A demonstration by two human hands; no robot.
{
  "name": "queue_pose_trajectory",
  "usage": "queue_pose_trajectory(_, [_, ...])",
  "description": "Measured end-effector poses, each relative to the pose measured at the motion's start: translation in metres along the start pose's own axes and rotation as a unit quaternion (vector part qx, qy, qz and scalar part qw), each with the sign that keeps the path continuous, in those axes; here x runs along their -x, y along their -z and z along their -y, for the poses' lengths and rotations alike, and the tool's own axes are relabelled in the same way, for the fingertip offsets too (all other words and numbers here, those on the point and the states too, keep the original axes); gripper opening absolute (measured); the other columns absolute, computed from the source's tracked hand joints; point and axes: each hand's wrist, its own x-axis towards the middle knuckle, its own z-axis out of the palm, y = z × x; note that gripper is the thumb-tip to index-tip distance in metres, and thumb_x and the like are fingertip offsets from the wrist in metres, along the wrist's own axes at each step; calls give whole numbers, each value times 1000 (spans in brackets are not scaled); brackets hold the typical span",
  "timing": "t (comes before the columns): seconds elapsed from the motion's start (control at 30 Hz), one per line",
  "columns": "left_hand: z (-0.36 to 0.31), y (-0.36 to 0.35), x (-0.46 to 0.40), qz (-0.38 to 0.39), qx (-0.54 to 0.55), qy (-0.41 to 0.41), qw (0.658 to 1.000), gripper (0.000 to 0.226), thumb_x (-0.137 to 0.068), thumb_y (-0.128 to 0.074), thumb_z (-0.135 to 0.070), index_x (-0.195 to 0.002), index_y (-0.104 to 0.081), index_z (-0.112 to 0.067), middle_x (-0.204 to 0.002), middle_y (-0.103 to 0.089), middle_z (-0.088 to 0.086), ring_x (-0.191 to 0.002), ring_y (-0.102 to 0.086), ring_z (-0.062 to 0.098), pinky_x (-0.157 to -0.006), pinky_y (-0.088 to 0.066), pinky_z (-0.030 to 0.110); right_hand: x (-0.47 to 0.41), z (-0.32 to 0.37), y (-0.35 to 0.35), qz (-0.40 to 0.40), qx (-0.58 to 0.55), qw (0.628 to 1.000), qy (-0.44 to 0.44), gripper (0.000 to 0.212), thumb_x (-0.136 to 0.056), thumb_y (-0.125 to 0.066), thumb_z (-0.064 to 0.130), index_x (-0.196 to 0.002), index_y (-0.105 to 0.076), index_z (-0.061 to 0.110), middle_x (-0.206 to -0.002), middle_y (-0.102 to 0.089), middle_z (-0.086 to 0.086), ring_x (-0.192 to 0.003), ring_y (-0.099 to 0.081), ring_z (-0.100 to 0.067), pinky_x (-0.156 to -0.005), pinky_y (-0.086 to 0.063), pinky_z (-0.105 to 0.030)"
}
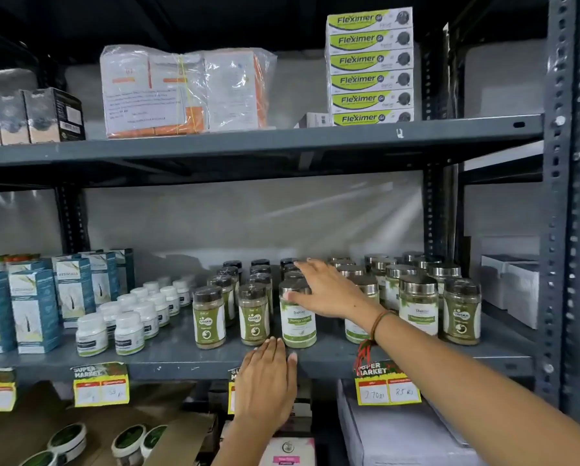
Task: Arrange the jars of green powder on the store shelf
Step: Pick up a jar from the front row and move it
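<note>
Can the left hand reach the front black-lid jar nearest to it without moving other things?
Probably yes. The left hand rests at the shelf edge, just below that black-lid jar, with nothing between them.

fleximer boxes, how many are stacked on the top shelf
6, in one stack of Fleximer boxes at the right of the top shelf, one atop another; the lowest is partly cut off by the shelf edge. More may sit hidden behind.

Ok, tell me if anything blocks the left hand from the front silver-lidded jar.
Nothing visible does. The left hand rests at the shelf edge just below the jar; the right hand touches the jar's right side.
</note>
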Motion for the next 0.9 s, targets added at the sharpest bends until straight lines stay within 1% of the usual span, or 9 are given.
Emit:
queue_pose_trajectory(0.1, [2, -4, 0, -4, 20, 18, 1000, 62, -98, -15, -44, -130, -57, -12, -133, -59, 3, -124, -51, 14, -106, -34, 31, -15, -1, -9, 11, 11, 1000, -10, 85, -85, -51, 69, -150, -35, 17, -151, -41, -11, -134, -45, -32, -106, -42, -46])
queue_pose_trajectory(0.2, [4, -14, -1, -68, 0, -11, 998, 53, -97, -28, -39, -112, -69, -10, -112, -71, 4, -106, -64, 16, -93, -48, 33, -20, -1, -13, 21, 16, 1000, -15, 76, -80, -59, 69, -136, -53, 18, -130, -58, -9, -117, -58, -31, -95, -49, -45])
queue_pose_trajectory(0.3, [5, -12, 0, -90, -8, -13, 996, 47, -95, -35, -37, -110, -70, -9, -110, -72, 5, -104, -65, 17, -91, -49, 35, -22, -2, -12, 4, 3, 1000, -7, 71, -77, -65, 65, -130, -59, 18, -123, -64, -7, -112, -61, -29, -94, -50, -44])
queue_pose_trajectory(0.43, [7, -13, 0, -85, -21, -23, 996, 48, -97, -32, -37, -115, -67, -9, -115, -69, 6, -109, -62, 18, -95, -46, 35, -18, -1, -8, -13, -14, 1000, -18, 77, -70, -69, 67, -130, -61, 21, -124, -66, -4, -113, -62, -28, -96, -50, -44])
queue_pose_trajectory(0.53, [7, -12, 1, -78, -20, -20, 997, 50, -98, -30, -38, -119, -65, -9, -119, -68, 7, -113, -60, 20, -99, -43, 36, -7, -5, -2, -44, -25, 999, -16, 72, -67, -72, 65, -124, -65, 22, -119, -70, -1, -108, -65, -24, -93, -52, -40])
queue_pose_trajectory(0.63, [8, -13, 0, -75, -21, -17, 997, 51, -98, -29, -37, -119, -64, -8, -119, -67, 9, -114, -59, 21, -100, -43, 38, 14, -8, 11, -70, -29, 997, -11, 75, -68, -72, 65, -130, -62, 24, -125, -68, 1, -113, -62, -22, -93, -49, -36])
queue_pose_trajectory(0.7, [7, -13, 1, -78, -16, -20, 997, 51, -97, -29, -37, -117, -65, -7, -117, -68, 10, -112, -60, 22, -99, -43, 38, 31, -13, 22, -75, -36, 996, -14, 74, -69, -72, 66, -130, -61, 25, -129, -66, 3, -117, -60, -19, -95, -47, -35])
queue_pose_trajectory(0.83, [6, -13, 3, -90, -8, -20, 996, 51, -97, -30, -35, -115, -67, -5, -114, -69, 12, -110, -62, 25, -98, -44, 40, 69, -32, 53, -59, -93, 993, -49, 67, -68, -77, 63, -124, -66, 27, -121, -68, 11, -107, -61, -7, -89, -47, -26])
queue_pose_trajectory(0.9, [5, -13, 4, -94, -5, -20, 995, 50, -97, -31, -35, -114, -67, -5, -114, -69, 12, -109, -62, 26, -98, -44, 41, 88, -48, 71, -49, -92, 992, -74, 66, -67, -77, 65, -122, -67, 30, -118, -66, 15, -109, -59, -5, -91, -46, -26])
